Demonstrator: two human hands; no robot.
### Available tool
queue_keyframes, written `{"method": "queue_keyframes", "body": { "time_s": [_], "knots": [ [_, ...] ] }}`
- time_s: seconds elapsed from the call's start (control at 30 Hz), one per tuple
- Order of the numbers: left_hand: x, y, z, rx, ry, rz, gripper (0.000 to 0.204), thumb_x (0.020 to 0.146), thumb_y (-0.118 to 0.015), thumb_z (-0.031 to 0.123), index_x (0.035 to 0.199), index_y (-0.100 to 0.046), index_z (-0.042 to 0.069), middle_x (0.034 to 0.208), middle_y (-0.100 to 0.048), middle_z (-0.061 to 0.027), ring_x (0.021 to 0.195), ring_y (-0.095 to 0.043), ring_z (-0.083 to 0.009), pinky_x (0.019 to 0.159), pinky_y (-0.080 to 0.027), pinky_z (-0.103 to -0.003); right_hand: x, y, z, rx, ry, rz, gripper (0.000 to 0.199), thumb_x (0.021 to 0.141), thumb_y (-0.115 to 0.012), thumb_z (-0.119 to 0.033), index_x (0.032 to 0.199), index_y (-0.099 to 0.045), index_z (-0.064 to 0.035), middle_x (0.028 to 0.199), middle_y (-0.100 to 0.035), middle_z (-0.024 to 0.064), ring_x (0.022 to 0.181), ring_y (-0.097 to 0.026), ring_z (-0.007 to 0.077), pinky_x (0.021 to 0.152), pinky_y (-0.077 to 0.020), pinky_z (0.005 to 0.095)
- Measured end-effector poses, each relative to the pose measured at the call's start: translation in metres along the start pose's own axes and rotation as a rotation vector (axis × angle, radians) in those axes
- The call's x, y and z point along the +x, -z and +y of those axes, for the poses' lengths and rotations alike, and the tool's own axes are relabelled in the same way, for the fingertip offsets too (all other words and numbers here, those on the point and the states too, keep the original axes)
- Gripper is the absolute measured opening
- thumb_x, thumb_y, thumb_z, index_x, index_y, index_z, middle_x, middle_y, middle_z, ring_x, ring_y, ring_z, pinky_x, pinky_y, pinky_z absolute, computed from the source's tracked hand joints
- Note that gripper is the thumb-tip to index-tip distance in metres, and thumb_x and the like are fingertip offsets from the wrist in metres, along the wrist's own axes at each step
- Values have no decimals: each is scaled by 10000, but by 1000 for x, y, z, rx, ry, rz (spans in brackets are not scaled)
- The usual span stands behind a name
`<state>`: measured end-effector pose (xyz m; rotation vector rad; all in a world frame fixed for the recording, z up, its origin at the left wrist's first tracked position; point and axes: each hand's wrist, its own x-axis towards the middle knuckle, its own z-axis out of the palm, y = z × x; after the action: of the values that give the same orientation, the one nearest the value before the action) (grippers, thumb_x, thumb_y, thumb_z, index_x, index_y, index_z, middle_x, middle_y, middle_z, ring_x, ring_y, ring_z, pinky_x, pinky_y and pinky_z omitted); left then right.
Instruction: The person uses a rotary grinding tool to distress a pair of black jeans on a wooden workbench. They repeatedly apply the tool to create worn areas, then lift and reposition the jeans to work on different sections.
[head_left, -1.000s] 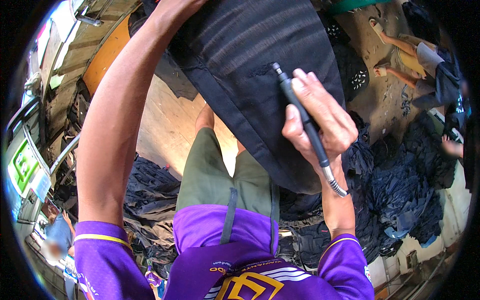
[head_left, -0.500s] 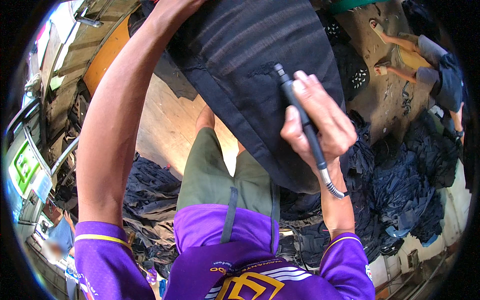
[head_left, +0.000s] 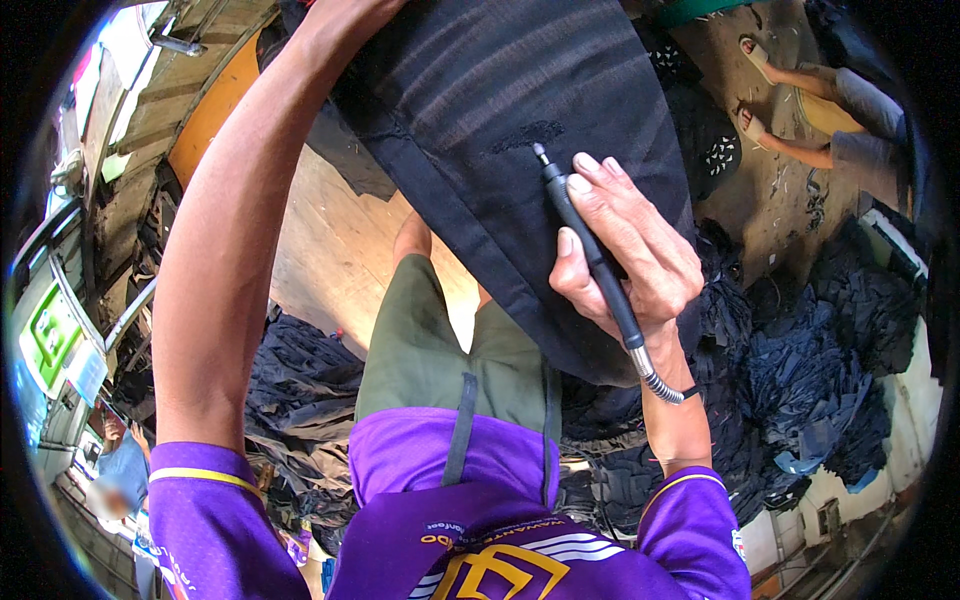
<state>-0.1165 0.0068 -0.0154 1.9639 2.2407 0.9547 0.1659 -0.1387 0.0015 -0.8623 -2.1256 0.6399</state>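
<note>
Black trousers (head_left: 600, 250) with faded crease lines are spread in front of me, reaching past the top edge. My right hand (head_left: 640, 250) closes around a dark pen-shaped rotary grinder (head_left: 590, 240), whose springy metal sleeve and cable end run back over my wrist. Its bright narrow tip lies at the lower edge of a roughened dark patch (head_left: 540, 133) on the cloth; whether it touches I cannot tell. Up at the top edge, my left hand (head_left: 375, 6) is mostly cut off beside the trousers, its fingers hidden.
Heaps of dark garments (head_left: 800, 380) lie to my right, with another dark pile (head_left: 300, 375) at my left. A wooden board floor (head_left: 320, 240) shows under the trousers. Another person's sandalled feet (head_left: 750, 125) are at the far right, and a person (head_left: 120, 465) is at the lower left.
My right hand has drawn the grinder slightly down and left, uncovering more of the roughened patch. The person at the far right has shifted partly out of view. My left arm stays nearly still.
</note>
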Motion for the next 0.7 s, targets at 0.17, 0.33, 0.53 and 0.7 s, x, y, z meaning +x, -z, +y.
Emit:
{"method": "queue_keyframes", "body": {
  "time_s": [0.17, 0.33, 0.53, 0.7],
  "knots": [
    [-1, 0, -1, 2, -34, 22, 548, 868, -884, 505, 1005, -746, -7, 1003, -759, -231, 937, -739, -373, 838, -568, -473, -2, 2, -3, 4, -10, -39, 328, 833, -743, 0, 1138, -800, 106, 1104, -816, 277, 1120, -810, 404, 1066, -634, 497],
    [0, 0, -1, -4, -11, 3, 552, 865, -884, 509, 1008, -746, -6, 1006, -755, -228, 937, -736, -377, 837, -567, -474, -3, 0, -1, -8, -16, 18, 308, 816, -781, -26, 1110, -813, 61, 1033, -826, 205, 1066, -826, 371, 1017, -660, 495],
    [-1, -2, -2, -6, -16, 13, 561, 862, -883, 514, 1016, -747, -8, 1008, -756, -226, 950, -740, -383, 845, -567, -480, -5, 0, -2, -6, 1, 28, 309, 808, -770, -20, 1100, -811, 72, 1049, -827, 202, 1067, -825, 371, 1019, -660, 490],
    [-1, -2, -2, 0, -39, 19, 573, 862, -880, 526, 1016, -743, -8, 1017, -761, -232, 957, -744, -387, 853, -568, -483, -6, 3, -4, 9, -47, -6, 355, 816, -749, -11, 1149, -804, 100, 1104, -816, 286, 1117, -809, 413, 1070, -629, 498]
  ]
}}
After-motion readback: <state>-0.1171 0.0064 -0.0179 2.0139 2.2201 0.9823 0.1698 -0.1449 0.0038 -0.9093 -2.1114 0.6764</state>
